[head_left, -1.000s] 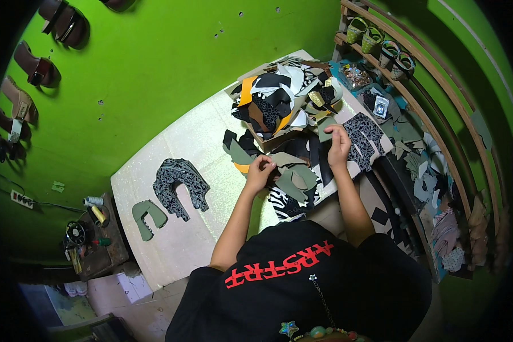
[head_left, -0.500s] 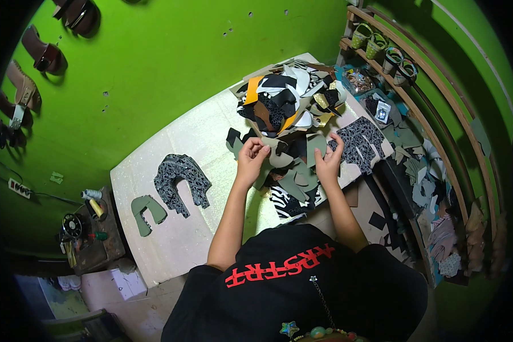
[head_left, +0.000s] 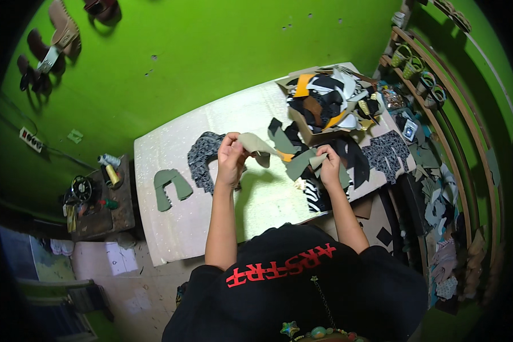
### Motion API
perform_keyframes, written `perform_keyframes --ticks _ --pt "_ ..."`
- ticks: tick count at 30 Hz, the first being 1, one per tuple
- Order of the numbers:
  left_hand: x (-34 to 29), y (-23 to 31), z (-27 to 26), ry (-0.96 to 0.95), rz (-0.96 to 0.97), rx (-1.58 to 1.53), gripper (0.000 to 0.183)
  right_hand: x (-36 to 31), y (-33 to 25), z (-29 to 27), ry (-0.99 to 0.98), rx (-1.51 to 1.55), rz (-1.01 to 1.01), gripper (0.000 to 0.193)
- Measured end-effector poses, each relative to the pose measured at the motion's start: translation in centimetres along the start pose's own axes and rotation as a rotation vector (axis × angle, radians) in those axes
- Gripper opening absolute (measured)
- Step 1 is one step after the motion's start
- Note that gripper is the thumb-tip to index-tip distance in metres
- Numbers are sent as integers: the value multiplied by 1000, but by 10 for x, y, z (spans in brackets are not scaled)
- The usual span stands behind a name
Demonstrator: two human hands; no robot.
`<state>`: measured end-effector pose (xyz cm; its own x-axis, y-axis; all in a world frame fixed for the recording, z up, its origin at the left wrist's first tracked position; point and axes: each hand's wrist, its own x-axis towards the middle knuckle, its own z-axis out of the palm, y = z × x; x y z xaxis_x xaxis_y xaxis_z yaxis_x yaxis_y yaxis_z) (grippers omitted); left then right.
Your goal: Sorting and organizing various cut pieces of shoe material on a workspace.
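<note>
Two bare hands hang over the pale table [head_left: 268, 219], both closed on cut pieces: the left hand [head_left: 229, 162] pinches a curved pale-olive piece [head_left: 253, 145] between thumb and fingers, lifted clear of the surface, and the right hand [head_left: 328, 166] grips a pale scrap [head_left: 318, 161]; whether it also holds the green piece [head_left: 300, 166] just beside it, I cannot tell. A zebra-striped piece [head_left: 312, 195] lies below the right hand. Well to the left of the left hand rest green U-shaped cuts [head_left: 164, 197], with a grey-and-black patterned stack [head_left: 200, 159] partly behind that hand. Farther off stands a cardboard box [head_left: 310, 133] heaped with mixed offcuts [head_left: 330, 102]; beyond rises a green wall [head_left: 211, 57].
</note>
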<state>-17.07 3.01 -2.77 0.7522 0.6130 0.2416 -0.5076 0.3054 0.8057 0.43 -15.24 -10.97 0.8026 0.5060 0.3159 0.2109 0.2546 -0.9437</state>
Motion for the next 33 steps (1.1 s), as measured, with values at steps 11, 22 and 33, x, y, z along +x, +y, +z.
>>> perform_keyframes --ticks 11,22,33 --pt "-71 111 -90 -117 164 9 36 -41 -5 143 -271 -31 277 19" --pt "-125 156 -161 -168 -90 73 29 -103 -39 287 -1025 11 84 30" --pt "-155 178 -224 211 -255 465 37 -97 -11 342 -911 -147 105 11"
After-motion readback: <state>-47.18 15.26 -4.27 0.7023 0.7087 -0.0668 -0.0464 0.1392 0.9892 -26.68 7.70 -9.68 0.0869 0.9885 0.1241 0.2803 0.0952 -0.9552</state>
